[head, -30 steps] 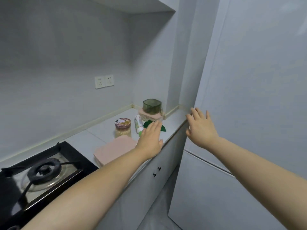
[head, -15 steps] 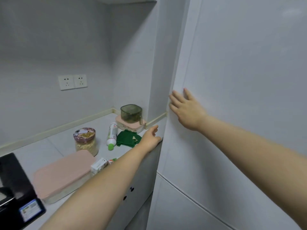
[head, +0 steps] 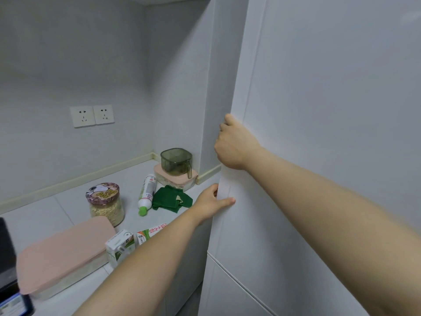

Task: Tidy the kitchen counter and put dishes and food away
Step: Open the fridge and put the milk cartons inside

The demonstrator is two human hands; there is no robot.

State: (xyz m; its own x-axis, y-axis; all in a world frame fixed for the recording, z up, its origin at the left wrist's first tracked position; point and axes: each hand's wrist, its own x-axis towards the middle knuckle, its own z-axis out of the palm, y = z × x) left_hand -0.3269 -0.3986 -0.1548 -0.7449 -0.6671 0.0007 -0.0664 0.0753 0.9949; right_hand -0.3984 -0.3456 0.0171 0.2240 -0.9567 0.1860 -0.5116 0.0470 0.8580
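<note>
at the fridge door [head: 319, 133] edge, both hands gripping it, left hand [head: 210, 205], right hand [head: 234, 147], fingertips hidden

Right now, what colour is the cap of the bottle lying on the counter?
Bright green cap on the white bottle, head view.

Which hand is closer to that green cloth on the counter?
Left. The left hand grips the door edge just right of the green cloth; the right hand holds the edge higher up.
</note>
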